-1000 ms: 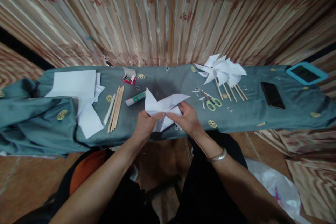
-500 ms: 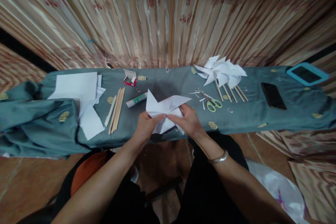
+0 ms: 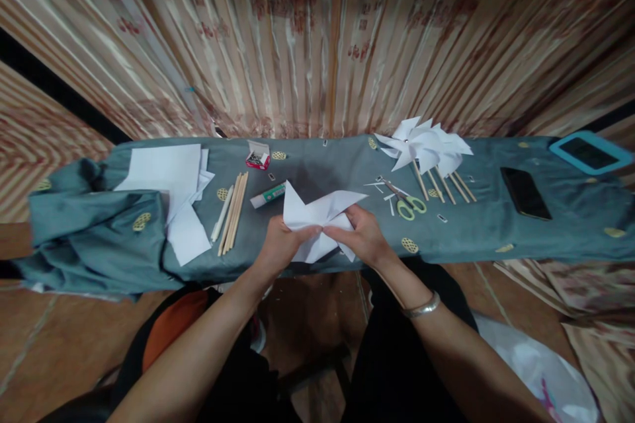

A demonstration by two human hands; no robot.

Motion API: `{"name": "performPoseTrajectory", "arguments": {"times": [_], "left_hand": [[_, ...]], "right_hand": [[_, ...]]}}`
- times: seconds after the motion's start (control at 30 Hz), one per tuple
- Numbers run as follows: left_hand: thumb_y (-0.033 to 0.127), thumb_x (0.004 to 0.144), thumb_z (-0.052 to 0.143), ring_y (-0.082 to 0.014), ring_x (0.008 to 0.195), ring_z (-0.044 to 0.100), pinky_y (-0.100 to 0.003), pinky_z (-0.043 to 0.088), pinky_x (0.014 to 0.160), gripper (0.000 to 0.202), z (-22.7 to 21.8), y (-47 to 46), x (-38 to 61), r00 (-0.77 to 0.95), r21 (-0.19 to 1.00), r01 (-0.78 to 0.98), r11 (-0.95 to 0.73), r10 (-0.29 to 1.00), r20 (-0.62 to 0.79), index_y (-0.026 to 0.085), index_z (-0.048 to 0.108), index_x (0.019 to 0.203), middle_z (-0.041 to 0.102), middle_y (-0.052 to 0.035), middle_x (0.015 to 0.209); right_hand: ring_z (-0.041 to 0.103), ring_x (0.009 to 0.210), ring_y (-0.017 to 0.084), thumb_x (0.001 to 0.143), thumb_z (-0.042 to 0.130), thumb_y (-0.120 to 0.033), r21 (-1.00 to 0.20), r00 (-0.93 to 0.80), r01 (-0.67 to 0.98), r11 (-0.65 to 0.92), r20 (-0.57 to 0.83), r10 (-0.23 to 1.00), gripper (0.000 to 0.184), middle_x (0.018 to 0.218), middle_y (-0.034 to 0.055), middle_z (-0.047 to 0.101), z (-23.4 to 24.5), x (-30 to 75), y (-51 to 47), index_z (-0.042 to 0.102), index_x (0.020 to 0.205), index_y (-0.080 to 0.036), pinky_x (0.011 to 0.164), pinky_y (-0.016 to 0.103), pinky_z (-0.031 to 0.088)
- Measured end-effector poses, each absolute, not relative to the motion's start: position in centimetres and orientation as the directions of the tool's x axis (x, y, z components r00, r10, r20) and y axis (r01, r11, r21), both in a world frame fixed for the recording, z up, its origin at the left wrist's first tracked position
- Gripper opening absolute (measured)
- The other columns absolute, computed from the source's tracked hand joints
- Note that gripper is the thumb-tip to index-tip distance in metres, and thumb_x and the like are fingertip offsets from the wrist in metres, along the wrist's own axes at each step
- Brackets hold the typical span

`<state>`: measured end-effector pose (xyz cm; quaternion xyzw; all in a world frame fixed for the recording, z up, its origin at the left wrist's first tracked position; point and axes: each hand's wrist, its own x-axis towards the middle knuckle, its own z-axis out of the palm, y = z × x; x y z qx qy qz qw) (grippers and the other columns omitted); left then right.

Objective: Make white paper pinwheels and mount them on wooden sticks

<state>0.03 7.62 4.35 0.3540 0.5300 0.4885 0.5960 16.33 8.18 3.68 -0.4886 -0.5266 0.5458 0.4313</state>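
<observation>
My left hand (image 3: 276, 246) and my right hand (image 3: 361, 236) both pinch a white, partly folded sheet of paper (image 3: 317, 215) just above the near edge of a narrow table covered in grey-green cloth (image 3: 496, 225). The paper's flaps point up and to the right, and the fingertips of both hands meet at its middle. A glue stick (image 3: 268, 195) lies just beyond the left hand. Green-handled scissors (image 3: 405, 201) lie to the right of the right hand.
Finished white paper pinwheels on wooden sticks (image 3: 425, 149) lie at the back right. Loose wooden sticks and a white pen (image 3: 231, 218), white sheets (image 3: 169, 178) and a small red box of pins (image 3: 258, 156) lie at the left. A black phone (image 3: 525, 193) and a blue-cased tablet (image 3: 590, 152) rest at the right.
The camera has tilted slightly, so the table sits lower in the picture. Both hands keep their pinch on the folded paper in the same place.
</observation>
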Motion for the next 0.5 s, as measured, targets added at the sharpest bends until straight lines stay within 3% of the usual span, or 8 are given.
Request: {"name": "performPoseTrajectory", "arguments": {"times": [0.23,0.5], "left_hand": [[0.023,0.043,0.084,-0.0171,0.057,0.062,-0.028,0.049,0.059,0.025,4.06,7.74,0.13,-0.090,0.949,-0.199,0.246,0.959,-0.268,0.016,0.074,0.064,0.072,-0.0011,0.063],[0.034,0.041,0.088,-0.0236,0.070,0.069,-0.034,0.053,0.071,0.043,3.53,8.19,0.83,-0.055,0.944,-0.164,0.285,0.953,-0.297,0.013,0.075,0.075,0.075,-0.0061,0.074]], "right_hand": [[0.067,0.074,0.020,0.064,0.075,-0.030,-0.998,-0.158,0.041,-0.055,-0.061,0.986,0.036,0.084,0.0021,0.072,3.89,16.16,8.32,0.061,0.095,-0.020,0.068,0.033,0.054],[0.064,0.075,0.017,0.064,0.074,-0.029,-0.999,-0.123,0.017,-0.038,-0.040,0.992,0.036,0.087,0.0026,0.071,3.93,16.82,8.35,0.062,0.096,-0.017,0.069,0.030,0.052]]}}
